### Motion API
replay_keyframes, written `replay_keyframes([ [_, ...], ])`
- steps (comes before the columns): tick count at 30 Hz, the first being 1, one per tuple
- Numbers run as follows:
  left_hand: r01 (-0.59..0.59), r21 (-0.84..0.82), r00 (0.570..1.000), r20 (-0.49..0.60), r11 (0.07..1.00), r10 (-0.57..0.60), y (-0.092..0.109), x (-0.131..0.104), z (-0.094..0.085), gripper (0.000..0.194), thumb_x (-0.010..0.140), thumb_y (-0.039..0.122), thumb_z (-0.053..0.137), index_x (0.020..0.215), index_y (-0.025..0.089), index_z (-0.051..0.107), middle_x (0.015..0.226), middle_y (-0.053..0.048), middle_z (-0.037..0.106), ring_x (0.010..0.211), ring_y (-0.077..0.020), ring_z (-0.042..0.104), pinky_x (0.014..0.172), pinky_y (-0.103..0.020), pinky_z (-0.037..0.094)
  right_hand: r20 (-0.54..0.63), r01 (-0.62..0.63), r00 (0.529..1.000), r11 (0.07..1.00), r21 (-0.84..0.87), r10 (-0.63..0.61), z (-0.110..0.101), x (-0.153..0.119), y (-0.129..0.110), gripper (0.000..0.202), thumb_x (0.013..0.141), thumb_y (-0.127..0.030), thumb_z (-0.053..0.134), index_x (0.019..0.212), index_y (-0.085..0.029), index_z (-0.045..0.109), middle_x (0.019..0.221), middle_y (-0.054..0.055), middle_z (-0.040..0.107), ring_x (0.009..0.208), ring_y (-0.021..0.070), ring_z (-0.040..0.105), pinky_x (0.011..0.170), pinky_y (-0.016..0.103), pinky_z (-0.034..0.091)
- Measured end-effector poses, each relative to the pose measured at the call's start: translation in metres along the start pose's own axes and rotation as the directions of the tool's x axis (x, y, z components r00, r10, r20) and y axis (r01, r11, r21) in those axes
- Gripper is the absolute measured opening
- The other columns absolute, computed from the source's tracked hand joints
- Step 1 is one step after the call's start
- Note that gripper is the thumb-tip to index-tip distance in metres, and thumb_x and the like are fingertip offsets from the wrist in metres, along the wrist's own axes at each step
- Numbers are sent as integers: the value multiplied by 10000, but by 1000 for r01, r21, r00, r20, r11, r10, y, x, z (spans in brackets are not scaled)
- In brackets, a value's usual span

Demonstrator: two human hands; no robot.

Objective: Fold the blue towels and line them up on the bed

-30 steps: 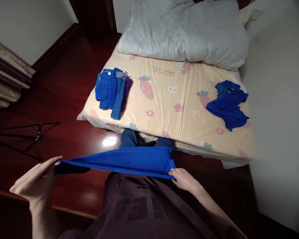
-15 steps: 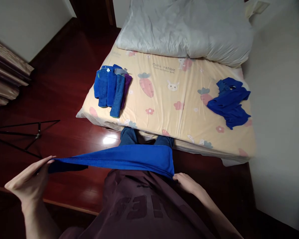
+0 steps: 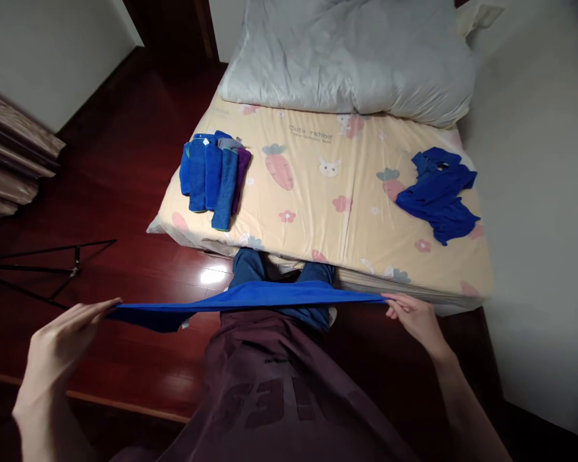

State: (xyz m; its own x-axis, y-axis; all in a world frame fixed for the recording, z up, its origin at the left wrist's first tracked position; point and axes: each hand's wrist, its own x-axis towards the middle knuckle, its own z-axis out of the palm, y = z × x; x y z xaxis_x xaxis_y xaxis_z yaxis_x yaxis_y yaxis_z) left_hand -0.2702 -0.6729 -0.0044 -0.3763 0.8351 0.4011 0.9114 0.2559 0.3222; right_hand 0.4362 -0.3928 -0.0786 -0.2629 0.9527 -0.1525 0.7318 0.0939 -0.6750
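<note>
Head camera looks down at a person who stands at the foot of a bed. Both hands hold one blue cloth and pull it out flat in front of the person's body. The left hand pinches the left end of the cloth between thumb and fingers, with the fingers mostly straight. The right hand pinches the right end with its fingertips, and the fingers are curled in. The cloth hangs in the air, above the dark red floor and just in front of the bed's edge. It sags a little near the left hand.

On the bed, a row of folded cloths lies on the left side. Most are blue and one is purple. A loose blue cloth pile lies crumpled on the right side, well apart from the folded ones. A big grey pillow lies at the far end of the bed. A thin black stand lies on the floor to the left.
</note>
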Motion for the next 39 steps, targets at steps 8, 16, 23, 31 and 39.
replay_keyframes([
  [8,-277,91,942,-171,957,289,40,126,32,419,975,527,614,917,163,814,807,73,783,720,-68,722,661,-163,545,-400,86,916,986,143,-22,-86,58,-37,297,932,-348,712,1079,-107,803,951,227,785,735,194,773,786,325,621],
  [16,-81,-281,996,2,956,85,141,223,46,658,985,531,451,1099,-61,715,883,24,760,703,-93,734,643,-171,531,-675,210,738,948,241,8,-165,80,-46,357,832,-284,820,1044,-4,760,1039,303,759,797,196,789,871,360,631],
  [23,-77,-490,997,-24,868,74,169,248,69,297,869,371,680,1015,149,814,870,-66,804,744,-200,784,687,-302,665,-746,239,662,924,300,71,-188,67,-21,550,578,-544,951,893,-125,783,870,163,772,744,264,776,954,514,633],
  [31,-1,-412,887,421,911,191,160,253,55,425,748,573,730,972,225,825,810,-33,797,773,-232,785,772,-350,662,-533,-15,829,961,276,166,-198,10,-6,714,398,-768,914,820,-203,798,780,173,763,710,361,767,937,622,612],
  [39,165,-429,664,714,888,221,157,281,79,522,681,652,805,965,214,809,890,-50,807,828,-226,782,824,-383,659,-412,-148,876,953,264,251,-217,30,18,749,341,-759,936,827,-212,782,755,196,759,707,356,762,879,586,627],
])
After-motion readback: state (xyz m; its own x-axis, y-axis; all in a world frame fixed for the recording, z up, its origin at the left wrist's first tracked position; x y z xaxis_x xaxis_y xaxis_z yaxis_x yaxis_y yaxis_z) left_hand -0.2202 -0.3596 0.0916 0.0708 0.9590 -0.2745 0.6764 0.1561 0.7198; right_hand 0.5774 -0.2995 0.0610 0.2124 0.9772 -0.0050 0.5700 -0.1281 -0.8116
